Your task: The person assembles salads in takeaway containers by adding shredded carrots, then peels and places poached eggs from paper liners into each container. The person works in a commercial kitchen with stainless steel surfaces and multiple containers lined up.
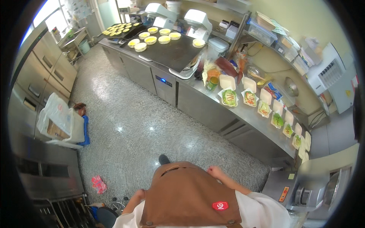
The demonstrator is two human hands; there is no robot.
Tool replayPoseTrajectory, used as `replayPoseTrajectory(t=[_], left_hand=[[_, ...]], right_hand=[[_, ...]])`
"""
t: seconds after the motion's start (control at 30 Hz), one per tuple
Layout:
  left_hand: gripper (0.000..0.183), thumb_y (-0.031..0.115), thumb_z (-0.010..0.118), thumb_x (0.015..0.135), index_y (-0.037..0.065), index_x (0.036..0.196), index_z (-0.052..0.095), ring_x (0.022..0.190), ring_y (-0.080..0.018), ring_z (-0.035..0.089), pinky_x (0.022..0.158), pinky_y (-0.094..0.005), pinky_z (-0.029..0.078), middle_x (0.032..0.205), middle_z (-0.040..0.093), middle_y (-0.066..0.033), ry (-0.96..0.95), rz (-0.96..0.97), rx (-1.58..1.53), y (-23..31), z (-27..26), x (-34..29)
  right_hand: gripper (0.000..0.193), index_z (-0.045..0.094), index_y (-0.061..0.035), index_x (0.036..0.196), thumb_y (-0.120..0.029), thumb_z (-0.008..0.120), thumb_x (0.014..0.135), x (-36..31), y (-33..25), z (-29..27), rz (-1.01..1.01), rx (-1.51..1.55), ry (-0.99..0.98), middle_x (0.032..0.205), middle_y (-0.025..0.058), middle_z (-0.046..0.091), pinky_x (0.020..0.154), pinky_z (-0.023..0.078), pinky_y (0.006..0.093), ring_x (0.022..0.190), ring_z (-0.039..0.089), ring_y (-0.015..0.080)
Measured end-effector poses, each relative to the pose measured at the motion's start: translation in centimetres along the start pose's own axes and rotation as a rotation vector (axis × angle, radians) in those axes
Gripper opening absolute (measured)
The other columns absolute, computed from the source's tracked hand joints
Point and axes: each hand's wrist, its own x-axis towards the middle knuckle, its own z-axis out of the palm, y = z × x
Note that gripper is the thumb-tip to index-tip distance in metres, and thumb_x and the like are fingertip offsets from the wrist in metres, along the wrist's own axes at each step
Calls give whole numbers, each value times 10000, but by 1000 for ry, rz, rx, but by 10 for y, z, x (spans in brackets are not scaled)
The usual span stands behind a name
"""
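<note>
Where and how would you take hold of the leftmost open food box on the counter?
Probably by two opposite side walls of the box, low on its filled base, approaching from the front edge of the counter: its lid opens on the far side, and the lettuce filling is uncovered on top.

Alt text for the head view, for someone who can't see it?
A person in a brown apron stands in a kitchen, left hand and right hand apart, beside a steel counter holding open boxes of lettuce and a dark plate with yellow-topped rounds.
</note>
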Motion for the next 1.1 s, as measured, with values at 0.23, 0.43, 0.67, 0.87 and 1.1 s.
replayPoseTrajectory(t=[0.23, 0.43, 0.67, 0.87, 1.1], left_hand=[[428, 353, 688, 936, -13, 1157, 718, 1093, -356, 700, 947, -426, 537, 1152, 740, -201, 258, -121, -220, 122, -244, 73], [387, 295, 685, 949, -27, 1163, 708, 1058, -319, 713, 937, -401, 540, 1104, 748, -210, 416, -58, -376, 216, -351, 118], [343, 248, 671, 966, -28, 1166, 706, 1013, -258, 718, 896, -376, 554, 1073, 754, -186, 582, -96, -520, 333, -379, 139], [300, 217, 657, 980, -30, 1141, 709, 942, -219, 707, 848, -347, 550, 1019, 756, -149, 789, -11, -589, 419, -417, 154], [209, 150, 646, 990, -2, 1116, 714, 910, -168, 679, 819, -310, 533, 991, 741, -103, 911, 168, -642, 488, -501, 154]], right_hand=[[367, 708, -19, 906, -379, 661, 958, 134, -96, -175, 62, 297, 396, 817, 202, 709, 710, 523, 462, 760, 676, 374], [382, 693, -16, 985, -391, 623, 1003, 264, -215, -375, 17, 509, 445, 729, 64, 663, 647, 504, 344, 659, 634, 162], [391, 736, -10, 994, -392, 679, 934, 465, -276, -564, -312, 274, 728, 897, 155, 743, 745, 539, 411, 815, 704, 324], [352, 751, -11, 1054, -310, 650, 897, 551, -328, -629, -158, -169, 578, 1045, 210, 740, 860, 551, 479, 1010, 708, 368], [241, 756, -59, 976, -247, 636, 884, 553, -336, -616, -217, -90, 510, 968, 182, 748, 816, 553, 477, 938, 717, 357]])
